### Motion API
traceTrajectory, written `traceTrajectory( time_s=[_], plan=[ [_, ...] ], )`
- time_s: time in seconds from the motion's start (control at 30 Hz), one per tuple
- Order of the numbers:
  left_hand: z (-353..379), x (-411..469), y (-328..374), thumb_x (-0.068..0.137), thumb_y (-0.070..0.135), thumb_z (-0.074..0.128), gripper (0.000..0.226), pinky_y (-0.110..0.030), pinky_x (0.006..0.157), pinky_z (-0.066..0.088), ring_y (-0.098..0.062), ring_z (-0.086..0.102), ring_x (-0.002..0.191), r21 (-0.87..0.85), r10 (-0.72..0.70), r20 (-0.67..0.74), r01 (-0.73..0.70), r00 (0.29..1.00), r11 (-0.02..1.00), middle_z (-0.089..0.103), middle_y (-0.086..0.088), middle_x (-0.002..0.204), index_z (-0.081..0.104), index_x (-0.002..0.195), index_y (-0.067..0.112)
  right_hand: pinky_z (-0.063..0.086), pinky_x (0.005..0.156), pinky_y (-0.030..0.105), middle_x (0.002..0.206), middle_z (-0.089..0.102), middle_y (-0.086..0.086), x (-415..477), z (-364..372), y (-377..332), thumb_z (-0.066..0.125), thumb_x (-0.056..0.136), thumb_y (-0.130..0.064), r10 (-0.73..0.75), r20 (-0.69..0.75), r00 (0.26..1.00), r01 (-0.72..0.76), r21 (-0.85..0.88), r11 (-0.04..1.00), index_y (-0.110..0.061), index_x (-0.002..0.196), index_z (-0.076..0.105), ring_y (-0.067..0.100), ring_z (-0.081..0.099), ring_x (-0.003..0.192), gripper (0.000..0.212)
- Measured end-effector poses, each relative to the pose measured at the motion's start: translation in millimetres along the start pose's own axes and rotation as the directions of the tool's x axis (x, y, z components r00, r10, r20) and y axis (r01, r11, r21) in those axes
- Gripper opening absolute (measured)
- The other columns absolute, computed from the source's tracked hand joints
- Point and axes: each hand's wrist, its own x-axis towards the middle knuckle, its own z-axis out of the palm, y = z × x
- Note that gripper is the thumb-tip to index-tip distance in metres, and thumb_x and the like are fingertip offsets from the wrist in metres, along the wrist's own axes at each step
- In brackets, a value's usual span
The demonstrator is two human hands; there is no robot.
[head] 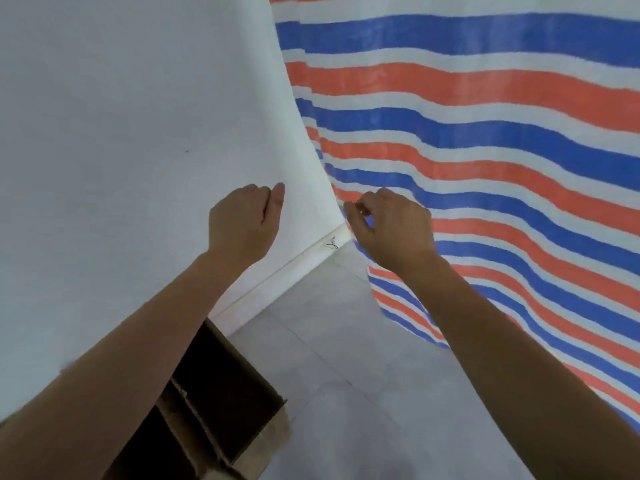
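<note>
Striped tarp (485, 150) hanging just right of the white wall (121, 116), likely light, floppy and slick, best pinched at its wall-side edge; left hand (242, 223) loosely curled and empty before the wall, right hand (391, 230) curled at that edge, grip unclear

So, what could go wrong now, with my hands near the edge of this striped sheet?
1. The right hand sits at the free edge of the striped tarp, near the wall corner. A firm grip is not visible, so the edge might slip away.
2. The open cardboard box stands on the floor close to you. Stepping left, you might trip on it.
</note>
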Motion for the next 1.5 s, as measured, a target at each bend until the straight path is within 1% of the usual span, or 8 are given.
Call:
traceTrajectory(
  time_s=[0.17,0.3,0.4,0.63,0.83,1.2,1.33,1.5],
  plan=[
    [42.9,-9.5,143.7,0.105,0.038,0.039,0.049,-0.019,0.049,0.021,-0.007,0.034,0.044,-0.333,0.196,0.06,-0.165,0.979,0.928,0.033,0.014,0.051,0.029,0.058,0.027,0.04,0.062,0.023,0.094,0.071,0.0,-79.2,-103.4,117.7,0.046,0.104,-0.048,0.228,-0.012,0.974,-0.227,-0.179,0.957,-0.017,0.105,0.073,0.014,0.058,0.069,0.041],
    [66.4,-31.5,269.5,0.104,0.042,0.042,0.048,-0.03,0.049,0.042,-0.014,0.047,0.049,-0.48,0.376,0.105,-0.284,0.921,0.83,0.051,-0.001,0.055,0.05,0.065,0.015,0.042,0.063,0.024,0.098,0.071,-0.003,-164.9,-188.7,210.5,0.044,0.104,-0.05,0.412,-0.108,0.905,-0.425,-0.277,0.862,-0.02,0.111,0.072,0.012,0.056,0.071,0.042],
    [77.6,-52.9,395.4,0.107,0.04,0.04,0.05,-0.03,0.047,0.032,-0.019,0.042,0.047,-0.579,0.467,0.093,-0.334,0.879,0.744,0.044,-0.002,0.052,0.045,0.062,0.018,0.038,0.059,0.022,0.093,0.071,-0.004,-248.0,-250.4,280.1,0.046,0.104,-0.049,0.51,-0.219,0.832,-0.554,-0.289,0.78,-0.02,0.107,0.073,0.012,0.055,0.068,0.04],
    [91.0,-166.7,727.7,0.108,0.038,0.038,0.053,-0.033,0.049,0.025,-0.02,0.036,0.047,-0.796,0.718,0.011,-0.428,0.696,0.428,0.037,-0.002,0.051,0.038,0.06,0.017,0.036,0.061,0.028,0.086,0.068,0.0,-469.4,-421.7,425.9,0.047,0.104,-0.045,0.673,-0.448,0.588,-0.808,-0.354,0.47,-0.017,0.095,0.072,0.025,0.063,0.07,0.039],
    [98.7,-236.1,867.9,0.105,0.038,0.038,0.049,-0.027,0.047,0.024,-0.01,0.034,0.047,-0.818,0.855,-0.129,-0.542,0.502,0.194,0.033,0.007,0.051,0.034,0.058,0.026,0.043,0.058,0.027,0.074,0.06,-0.005,-559.6,-493.8,499.8,0.047,0.104,-0.045,0.722,-0.523,0.453,-0.887,-0.343,0.308,-0.015,0.089,0.07,0.017,0.056,0.061,0.041],
    [187.6,-264.6,1088.0,0.106,0.037,0.04,0.049,-0.021,0.048,0.021,-0.009,0.035,0.043,-0.915,0.874,-0.176,-0.402,0.453,0.024,0.035,0.011,0.049,0.033,0.058,0.031,0.04,0.067,0.024,0.088,0.071,0.0,-629.5,-544.0,645.8,0.049,0.104,-0.043,0.795,-0.534,0.287,-0.93,-0.355,0.097,-0.012,0.096,0.071,0.015,0.058,0.069,0.039],
    [183.8,-291.3,1206.6,0.107,0.035,0.041,0.05,-0.022,0.046,0.022,-0.009,0.037,0.043,-0.929,0.892,-0.245,-0.354,0.381,-0.104,0.035,0.012,0.049,0.032,0.057,0.032,0.032,0.071,0.023,0.083,0.059,-0.008,-672.4,-594.5,680.2,0.051,0.102,-0.042,0.74,-0.656,0.15,-0.955,-0.291,-0.064,-0.017,0.086,0.063,0.013,0.047,0.071,0.033],
    [165.5,-379.7,1318.7,0.105,0.039,0.042,0.049,-0.022,0.047,0.032,-0.011,0.045,0.045,-0.936,0.914,-0.32,-0.233,0.251,-0.264,0.044,0.008,0.05,0.054,0.064,0.017,0.028,0.058,0.025,0.079,0.063,-0.001,-759.2,-641.5,693.7,0.053,0.1,-0.042,0.661,-0.75,-0.021,-0.934,-0.221,-0.281,-0.017,0.079,0.062,0.02,0.048,0.064,0.034]
  ],
)
